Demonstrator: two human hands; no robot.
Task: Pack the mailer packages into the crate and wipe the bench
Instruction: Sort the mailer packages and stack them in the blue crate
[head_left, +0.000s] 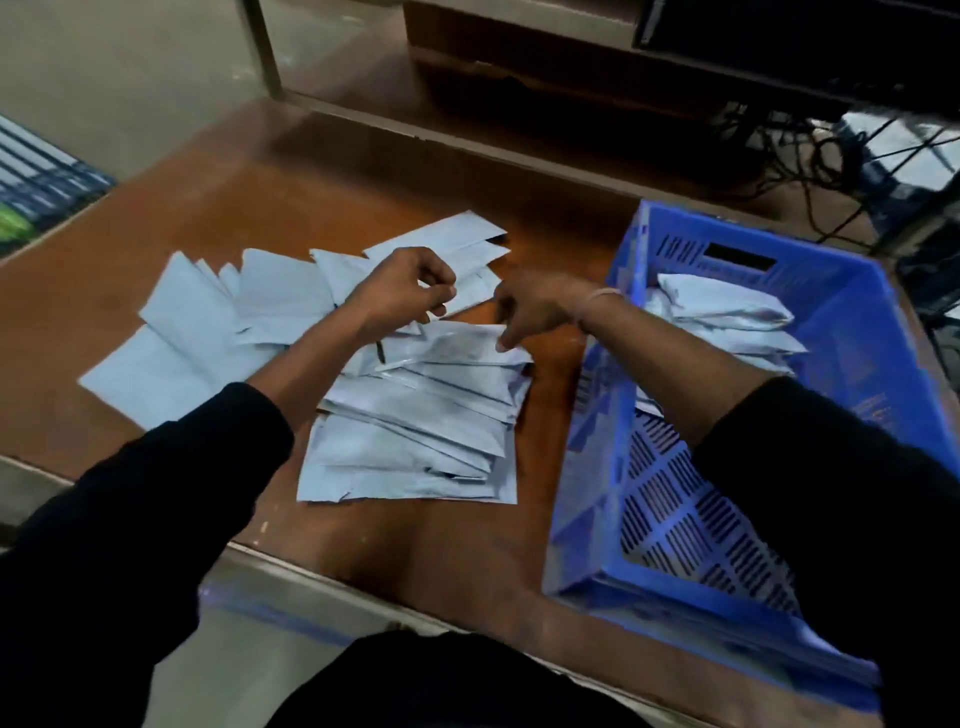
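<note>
Bench (218, 218): mailer stack (415, 431) beside crate (883, 332)

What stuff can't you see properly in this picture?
- Head view: the blue crate floor and near wall are covered by the right sleeve.
- Mailers in the crate: count unclear, overlapping.
- Left hand: curled fingers hide whatever the grip holds.
- Mailer stack: too blurred to read.

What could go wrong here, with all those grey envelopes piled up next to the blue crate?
1. The stack of mailers is uneven and fanned; lifting its top one with the right hand might slide the others askew.
2. The loose flat mailers spread toward the bench's left edge and could be knocked off.
3. The crate sits at the front edge; a nudge might shift it.
</note>
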